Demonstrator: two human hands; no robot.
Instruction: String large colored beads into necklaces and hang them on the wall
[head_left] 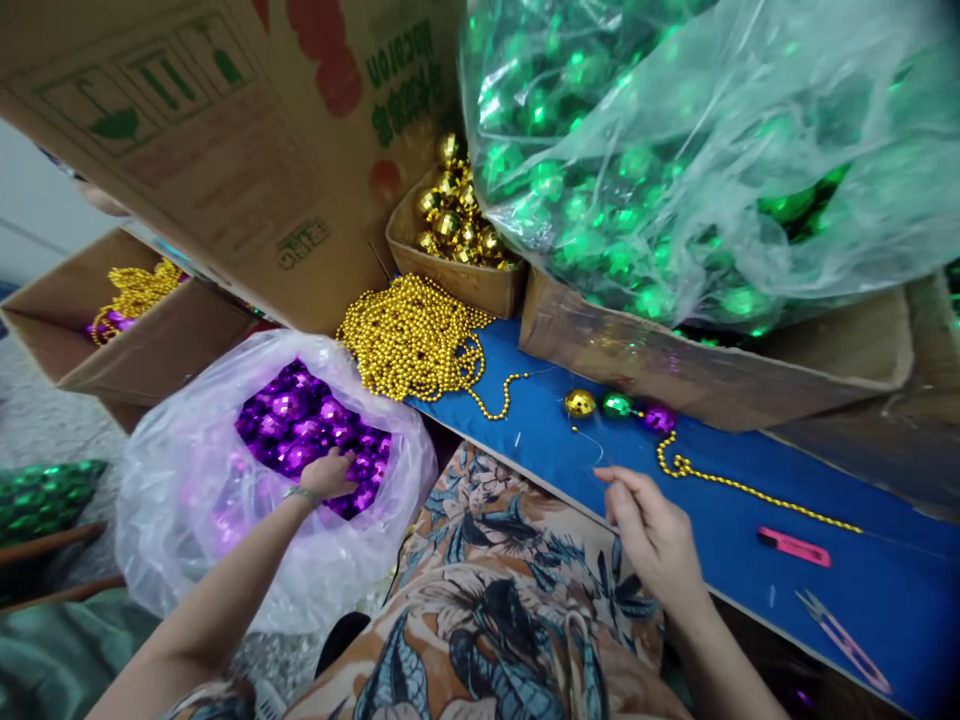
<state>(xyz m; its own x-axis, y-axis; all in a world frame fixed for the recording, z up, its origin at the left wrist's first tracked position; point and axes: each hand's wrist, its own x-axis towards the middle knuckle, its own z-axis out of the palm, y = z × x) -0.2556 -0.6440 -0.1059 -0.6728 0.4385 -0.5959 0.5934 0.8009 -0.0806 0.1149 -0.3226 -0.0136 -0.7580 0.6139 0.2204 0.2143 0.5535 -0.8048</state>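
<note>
My left hand (328, 476) reaches into an open plastic bag (187, 460) and rests on shiny purple disco-ball beads (289, 405). Its fingers look slightly apart, with the tips partly lost among the beads, and no bead shows clearly in its grasp. Over the blue table edge, my right hand (651, 522) pinches a thin clear thread (592, 440) between thumb and forefinger. The thread curves up toward a row of larger beads: gold (580, 404), green (616, 404) and purple (659, 417). From the purple one trails a gold bead chain (750, 492).
A heap of gold bead strings (412, 335) lies behind the bag. Gold balls fill a small box (457, 285); a big bag of green balls (600, 190) sits in a cardboard box (712, 370). A pink cutter (795, 546) and thread snips (844, 640) lie on the blue table (877, 590).
</note>
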